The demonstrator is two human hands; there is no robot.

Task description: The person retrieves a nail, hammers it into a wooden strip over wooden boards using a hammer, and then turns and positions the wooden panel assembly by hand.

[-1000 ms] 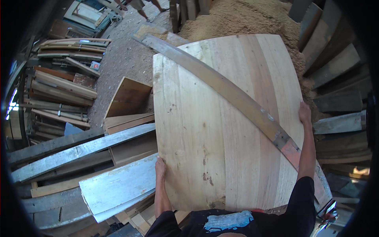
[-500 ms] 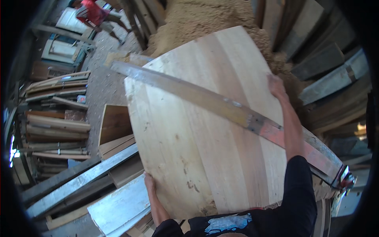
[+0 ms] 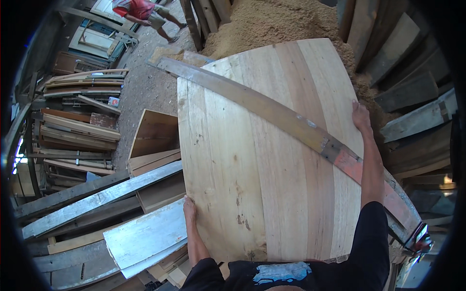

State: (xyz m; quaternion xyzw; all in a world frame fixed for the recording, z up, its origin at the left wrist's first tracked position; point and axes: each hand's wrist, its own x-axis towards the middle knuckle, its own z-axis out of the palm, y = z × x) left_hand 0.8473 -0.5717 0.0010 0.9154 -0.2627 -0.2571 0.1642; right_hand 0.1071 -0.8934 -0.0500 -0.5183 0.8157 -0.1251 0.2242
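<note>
Directly ahead, a wide glued wood panel (image 3: 262,155) runs lengthwise away, left hand (image 3: 190,207) gripping its near-left edge, right hand (image 3: 360,116) gripping its farther right edge.

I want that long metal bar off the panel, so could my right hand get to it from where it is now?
Probably yes. The right hand grips the wooden panel's right edge, and the long metal bar lies bare across the panel just below it, nothing between. But letting go leaves only the left hand holding the panel.
</note>
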